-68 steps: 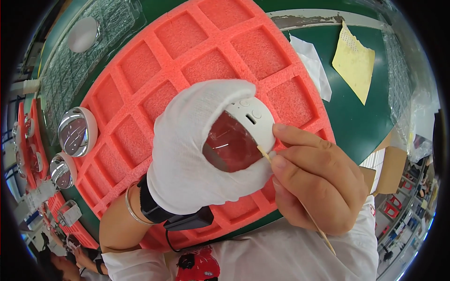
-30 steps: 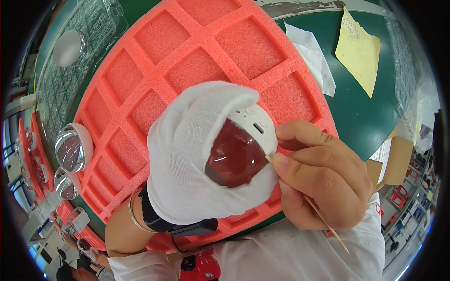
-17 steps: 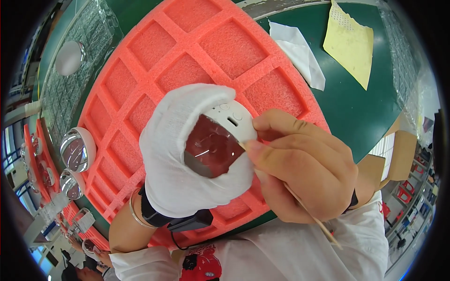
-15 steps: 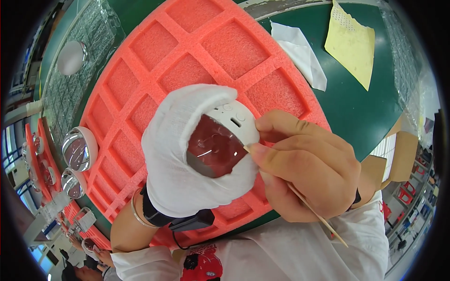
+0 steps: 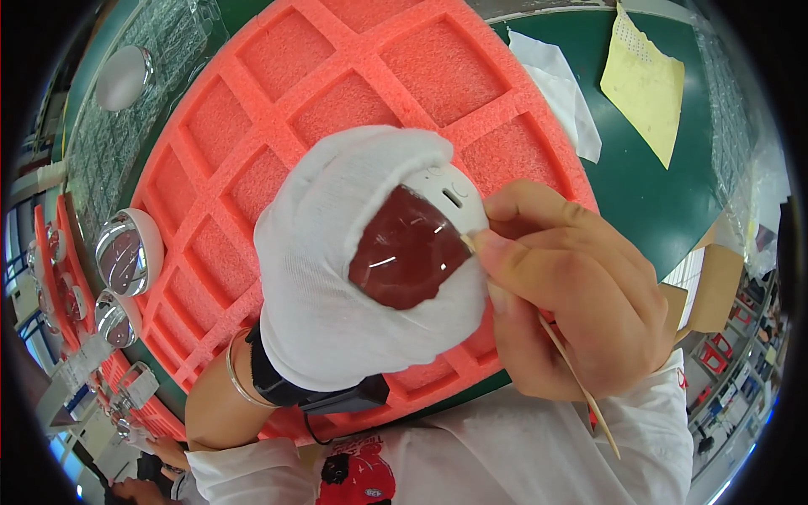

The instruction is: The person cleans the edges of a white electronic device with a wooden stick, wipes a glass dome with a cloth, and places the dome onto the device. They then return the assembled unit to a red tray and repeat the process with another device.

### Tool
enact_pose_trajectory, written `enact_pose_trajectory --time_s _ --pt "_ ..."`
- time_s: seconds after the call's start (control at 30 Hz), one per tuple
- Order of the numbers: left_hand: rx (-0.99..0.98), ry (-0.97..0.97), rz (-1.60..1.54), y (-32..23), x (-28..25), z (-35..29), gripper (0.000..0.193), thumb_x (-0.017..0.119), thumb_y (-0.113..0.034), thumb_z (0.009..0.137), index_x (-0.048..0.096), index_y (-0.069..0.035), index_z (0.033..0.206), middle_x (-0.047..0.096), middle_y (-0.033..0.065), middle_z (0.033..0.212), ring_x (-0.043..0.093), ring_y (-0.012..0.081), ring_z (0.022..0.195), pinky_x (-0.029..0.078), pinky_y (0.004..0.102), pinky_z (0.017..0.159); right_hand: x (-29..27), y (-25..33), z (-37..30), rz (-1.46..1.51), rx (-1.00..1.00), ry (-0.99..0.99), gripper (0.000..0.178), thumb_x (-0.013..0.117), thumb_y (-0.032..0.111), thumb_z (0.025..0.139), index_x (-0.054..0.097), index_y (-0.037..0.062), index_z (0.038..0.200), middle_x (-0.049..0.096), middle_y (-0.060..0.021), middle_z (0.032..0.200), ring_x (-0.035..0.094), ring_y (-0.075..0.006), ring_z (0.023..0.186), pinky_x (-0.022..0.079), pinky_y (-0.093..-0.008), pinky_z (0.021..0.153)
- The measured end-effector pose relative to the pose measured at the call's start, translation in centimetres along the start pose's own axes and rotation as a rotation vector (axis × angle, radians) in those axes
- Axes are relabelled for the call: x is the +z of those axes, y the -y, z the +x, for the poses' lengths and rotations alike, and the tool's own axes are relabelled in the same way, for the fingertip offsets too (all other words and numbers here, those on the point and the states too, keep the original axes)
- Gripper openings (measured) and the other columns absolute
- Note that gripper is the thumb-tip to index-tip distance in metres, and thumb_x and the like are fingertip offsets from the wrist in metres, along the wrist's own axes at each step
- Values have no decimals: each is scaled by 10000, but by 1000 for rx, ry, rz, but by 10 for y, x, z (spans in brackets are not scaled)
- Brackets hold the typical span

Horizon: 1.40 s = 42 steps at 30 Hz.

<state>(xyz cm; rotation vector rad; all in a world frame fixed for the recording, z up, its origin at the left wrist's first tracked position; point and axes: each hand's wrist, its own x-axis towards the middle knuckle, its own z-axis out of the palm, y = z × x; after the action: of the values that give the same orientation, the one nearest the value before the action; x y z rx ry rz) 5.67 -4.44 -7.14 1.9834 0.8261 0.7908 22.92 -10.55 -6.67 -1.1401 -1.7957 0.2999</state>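
Head view: gloved left hand [image 5: 337, 261] still cups the red-faced disc [image 5: 410, 250] above the foam tray [image 5: 278, 109]; bare right hand [image 5: 572, 295] keeps pinching the stick [image 5: 581, 391], its tip now at the disc's rim.

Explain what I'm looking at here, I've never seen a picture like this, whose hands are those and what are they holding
The view comes from a fisheye camera on a person's head, looking down, so edges bend. The left hand, in a white cloth glove, cups a round white part with a dark red glossy face. The bare right hand pinches a thin wooden stick, its tip at the part's edge. Beneath lies a red foam tray of square pockets on a green table, with a yellow paper, white tissue, and similar shiny round parts at left.
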Motion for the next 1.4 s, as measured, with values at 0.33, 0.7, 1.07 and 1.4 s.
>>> enact_pose_trajectory --time_s 0.33,0.7,1.07,1.4 --pt "-105 -40 -90 -5 5 -3 528 714 -58 689 552 -15 1190 601 93 1046 616 168 923 485 294 833 -16 -6 -2 162 -1 164 206 549 -167 653 601 -83 834 629 -160 692 629 -292 625 566 -424 781" --pt "-69 -39 -13 -1 5 -5 588 775 -69 657 544 -17 1195 594 81 1059 603 163 943 490 303 836 -12 -13 -5 133 174 109 176 618 -114 697 656 -34 848 651 -167 766 656 -305 662 547 -326 636" --pt "-119 22 -29 -4 -1 -3 716 839 -84 603 506 -25 1234 596 81 1077 604 158 959 494 305 840 -25 -2 9 91 189 217 209 647 -102 696 681 -33 890 676 -159 901 654 -246 814 510 -293 712" --pt "-158 76 27 -6 2 -3 700 818 -68 619 495 -26 1238 617 83 1047 616 160 935 501 305 836 -24 -3 13 86 223 238 219 669 -104 670 696 -22 870 678 -143 844 655 -228 781 504 -276 700"
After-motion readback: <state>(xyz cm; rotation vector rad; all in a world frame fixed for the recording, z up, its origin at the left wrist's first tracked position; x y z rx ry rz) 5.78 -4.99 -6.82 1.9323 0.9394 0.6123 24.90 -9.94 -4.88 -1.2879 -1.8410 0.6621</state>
